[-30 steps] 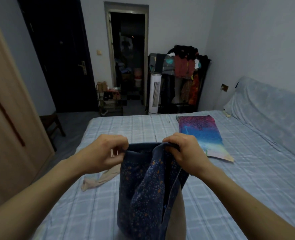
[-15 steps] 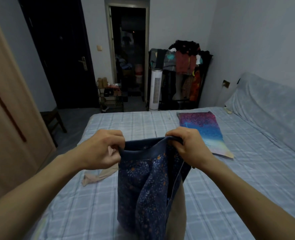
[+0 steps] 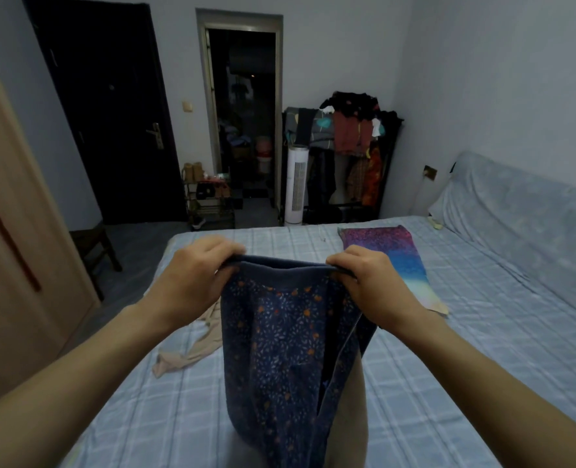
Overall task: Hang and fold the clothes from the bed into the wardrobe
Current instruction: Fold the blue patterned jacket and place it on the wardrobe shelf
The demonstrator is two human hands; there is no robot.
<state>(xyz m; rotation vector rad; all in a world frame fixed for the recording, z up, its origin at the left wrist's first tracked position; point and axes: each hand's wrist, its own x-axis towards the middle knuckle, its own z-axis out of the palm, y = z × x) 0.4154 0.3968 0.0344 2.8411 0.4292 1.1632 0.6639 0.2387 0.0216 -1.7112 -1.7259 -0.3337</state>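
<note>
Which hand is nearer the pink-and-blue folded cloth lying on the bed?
Right. The right hand sits just left of the cloth; the left hand is farther left, across the blue garment both grip.

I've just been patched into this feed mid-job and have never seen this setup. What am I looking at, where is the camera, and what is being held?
There is no machine here. A person is working with bare hands, and the single picture comes from a wide-angle camera worn on their head, looking forward and down. The two arms reaching in from the bottom are therefore the wearer's own. The left hand and the right hand each grip the top band of a dark blue flowered garment, holding it up so it hangs over the bed. On the checked sheet lie a beige garment, to the left, and a flat multicoloured cloth, farther off to the right. A full clothes rack stands beyond the bed.
</note>
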